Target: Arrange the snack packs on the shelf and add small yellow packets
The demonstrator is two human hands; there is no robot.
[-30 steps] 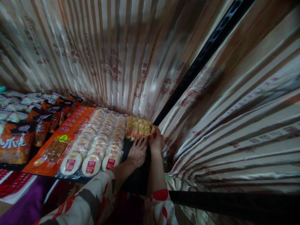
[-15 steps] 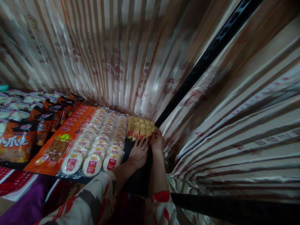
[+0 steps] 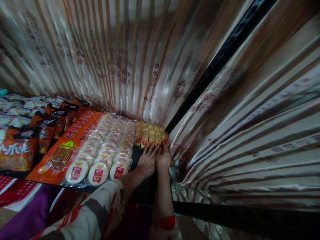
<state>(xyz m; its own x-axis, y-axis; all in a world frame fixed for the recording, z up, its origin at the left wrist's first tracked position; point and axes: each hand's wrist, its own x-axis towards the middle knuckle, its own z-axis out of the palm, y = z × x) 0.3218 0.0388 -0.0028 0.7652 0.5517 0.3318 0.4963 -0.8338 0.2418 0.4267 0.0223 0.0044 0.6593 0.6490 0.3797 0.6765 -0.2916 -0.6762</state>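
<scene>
Small yellow snack packets (image 3: 151,133) stand in tight rows on the dark shelf (image 3: 143,195), close to the back corner. My left hand (image 3: 147,162) rests at their front edge, fingers stretched forward and slightly apart. Right beside it, my right hand (image 3: 163,157) is at the front right corner of the rows. Its fingers reach up against the packets, with the thumb apart on the left hand's side. Neither hand appears to hold anything. Left of the packets lie overlapping columns of round white rice crackers (image 3: 98,173) in clear wrappers.
An orange bag with a picture of sticks (image 3: 68,146) lies left of the crackers. Several orange and black snack bags (image 3: 18,150) are farther left. A black metal post (image 3: 200,86) slants up from the corner. Pleated patterned curtain (image 3: 135,60) hangs behind and right.
My right hand has come down and left from the right side of the yellow packets to their front corner, closer to my left hand. My left hand stays nearly in place.
</scene>
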